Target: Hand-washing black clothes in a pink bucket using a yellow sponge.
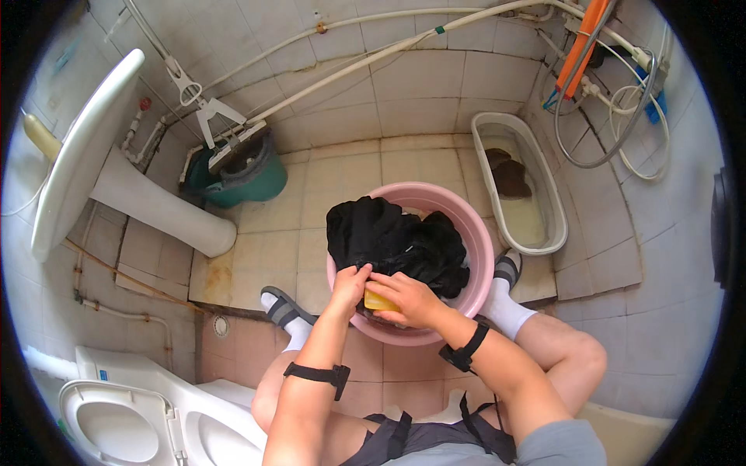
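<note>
A pink round basin stands on the floor between my feet, with a bundle of black clothing heaped in it and hanging over its left rim. At the basin's near edge, my right hand is closed around a yellow bar of soap. My left hand is right beside it, fingers closed on the near edge of the black clothing. The fingertips of both hands meet over the cloth, and part of the soap is hidden under my right fingers.
A white tub with a dark brown item in water stands at the right. Behind left are a green mop bucket with a mop and a pedestal sink. A toilet is near left; a grey hose hangs at upper right.
</note>
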A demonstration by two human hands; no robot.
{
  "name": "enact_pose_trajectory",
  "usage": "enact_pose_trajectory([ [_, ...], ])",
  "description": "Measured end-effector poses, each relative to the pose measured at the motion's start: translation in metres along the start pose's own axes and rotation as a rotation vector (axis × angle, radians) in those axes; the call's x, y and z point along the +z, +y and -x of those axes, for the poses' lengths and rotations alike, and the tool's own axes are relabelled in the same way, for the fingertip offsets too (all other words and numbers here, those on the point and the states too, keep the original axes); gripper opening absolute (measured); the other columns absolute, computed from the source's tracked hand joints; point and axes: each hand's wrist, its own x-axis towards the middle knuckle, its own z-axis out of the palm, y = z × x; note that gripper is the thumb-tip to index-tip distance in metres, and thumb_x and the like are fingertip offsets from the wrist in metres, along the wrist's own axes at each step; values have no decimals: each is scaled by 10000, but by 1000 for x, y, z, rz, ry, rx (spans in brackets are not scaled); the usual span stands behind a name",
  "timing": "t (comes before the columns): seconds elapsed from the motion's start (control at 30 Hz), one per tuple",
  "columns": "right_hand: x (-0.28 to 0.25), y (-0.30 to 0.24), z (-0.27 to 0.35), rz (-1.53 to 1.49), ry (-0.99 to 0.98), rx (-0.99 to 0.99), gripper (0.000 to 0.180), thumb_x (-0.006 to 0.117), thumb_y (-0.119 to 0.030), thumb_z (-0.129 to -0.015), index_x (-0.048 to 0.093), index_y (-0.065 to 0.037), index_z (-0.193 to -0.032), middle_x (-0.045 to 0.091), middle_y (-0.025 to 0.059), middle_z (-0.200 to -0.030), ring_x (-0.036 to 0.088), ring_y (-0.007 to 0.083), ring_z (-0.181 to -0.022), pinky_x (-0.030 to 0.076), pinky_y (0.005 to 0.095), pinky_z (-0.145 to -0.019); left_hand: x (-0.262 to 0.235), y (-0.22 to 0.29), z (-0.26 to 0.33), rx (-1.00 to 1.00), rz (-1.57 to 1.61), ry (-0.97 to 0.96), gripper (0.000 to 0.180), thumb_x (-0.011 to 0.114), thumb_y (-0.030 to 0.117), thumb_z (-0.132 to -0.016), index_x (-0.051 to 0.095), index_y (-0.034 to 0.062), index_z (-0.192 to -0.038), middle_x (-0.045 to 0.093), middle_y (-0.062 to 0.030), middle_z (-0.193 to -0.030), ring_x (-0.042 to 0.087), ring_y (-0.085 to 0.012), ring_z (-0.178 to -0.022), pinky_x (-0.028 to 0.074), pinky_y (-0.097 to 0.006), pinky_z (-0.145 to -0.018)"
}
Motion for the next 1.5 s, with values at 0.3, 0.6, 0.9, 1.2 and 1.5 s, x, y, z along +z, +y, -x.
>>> enact_pose_trajectory([
  [0.3, -4, -3, -27, 425, 288, 135, 549, 704, -235, -755, 548, -217, -1281, 538, 112, -1237, 545, 265, -867, 483, 353, -720, 9, 33, 5, -150, 685, -173, 286, 475, 277, -975, 572, 66, -1142, 635, -79, -1086, 600, -218, -1009, 470, -388, -869],
  [0.6, -32, 28, 14, 314, 115, 188, 475, 649, -271, -831, 533, -196, -1286, 530, 122, -1202, 569, 316, -895, 499, 403, -778, -11, 61, -10, 59, 921, -171, 505, 451, 427, -967, 489, 35, -1283, 559, -118, -1284, 529, -266, -1180, 390, -438, -1023],
  [0.9, -3, 23, 4, 195, 247, 368, 481, 598, -318, -874, 507, -178, -1325, 508, 156, -1289, 566, 334, -955, 497, 397, -829, 40, 2, -5, 18, 485, 35, 271, 534, 314, -958, 549, 119, -1145, 637, -47, -997, 601, -161, -794, 450, -285, -688],
  [1.2, 27, 8, 2, 407, 285, 207, 537, 673, -266, -782, 535, -256, -1301, 473, 142, -1333, 542, 271, -916, 494, 350, -739, -3, 38, 0, -16, 832, -34, 325, 502, 340, -968, 510, 72, -1152, 589, -132, -1156, 581, -287, -1084, 459, -502, -919],
  [1.5, 12, 0, -28, 394, 294, 70, 540, 669, -242, -774, 529, -224, -1296, 505, 126, -1306, 547, 252, -906, 477, 348, -717, -1, 13, -9, 59, 764, 19, 370, 449, 337, -986, 487, 55, -1223, 608, -119, -1152, 586, -282, -1071, 460, -447, -940],
])
